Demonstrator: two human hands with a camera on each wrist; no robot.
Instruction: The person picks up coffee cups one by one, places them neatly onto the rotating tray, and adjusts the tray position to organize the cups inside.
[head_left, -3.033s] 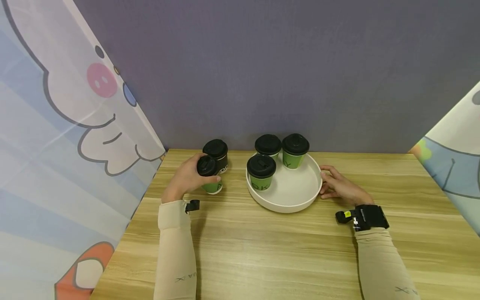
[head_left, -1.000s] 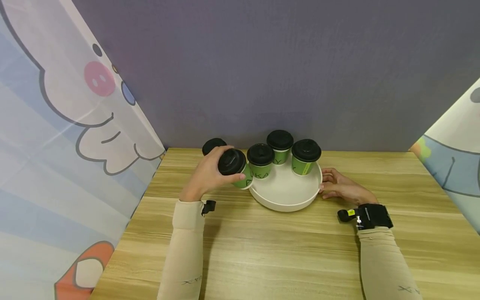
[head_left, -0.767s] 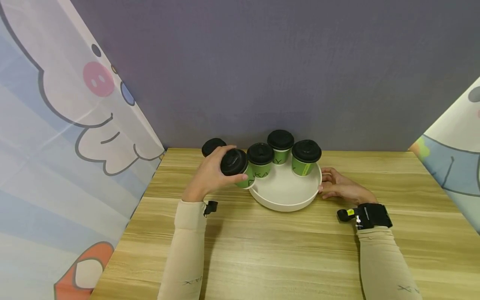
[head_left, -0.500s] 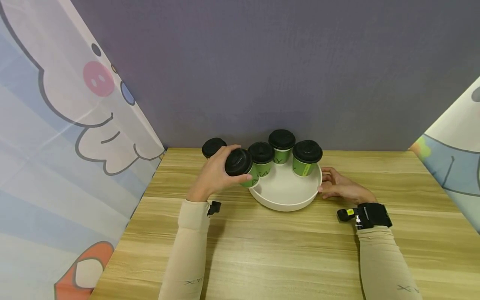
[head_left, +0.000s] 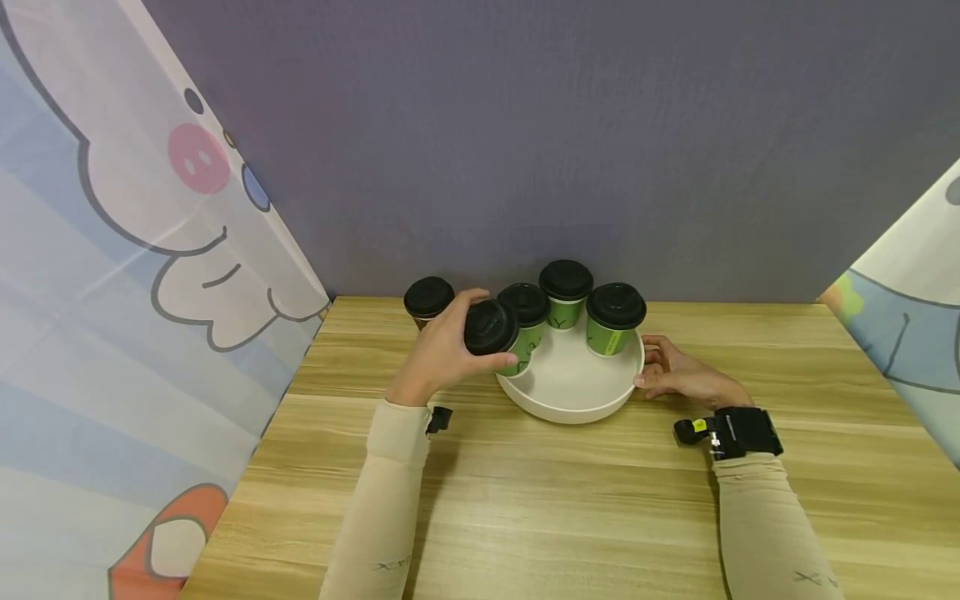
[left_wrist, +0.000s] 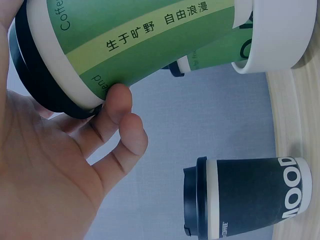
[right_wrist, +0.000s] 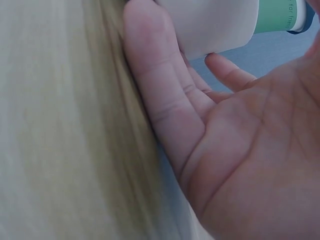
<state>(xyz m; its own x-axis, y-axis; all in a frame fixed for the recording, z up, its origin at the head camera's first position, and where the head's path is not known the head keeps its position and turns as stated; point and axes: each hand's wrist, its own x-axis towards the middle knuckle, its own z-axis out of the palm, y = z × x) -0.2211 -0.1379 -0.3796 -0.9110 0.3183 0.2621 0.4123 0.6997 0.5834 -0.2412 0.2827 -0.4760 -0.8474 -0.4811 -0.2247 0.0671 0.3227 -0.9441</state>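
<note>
My left hand (head_left: 442, 354) grips a green paper coffee cup (left_wrist: 150, 45) with a black lid, its fingers around the lid end. The cup tilts over the left rim of a round white tray (head_left: 570, 412). Inside the tray stand three more green lidded cups: a left one (head_left: 529, 333) partly behind the held cup, a back one (head_left: 566, 312) and a right one (head_left: 606, 340). My right hand (head_left: 686, 375) holds the tray's right side, thumb at the rim and fingers against the outer wall (right_wrist: 215, 25).
A dark coffee cup (left_wrist: 255, 195) with a black lid stands on the wooden table (head_left: 555, 517) left of the tray, partly hidden by my left hand in the head view. A grey wall (head_left: 562, 150) rises behind the table, and a cartoon-printed cloth (head_left: 135, 333) hangs at the left.
My left hand has lifted the green cup from beside the dark cup and carried it right to the tray. The cups in the tray have shifted rightward; my right hand stays at the tray's side.
</note>
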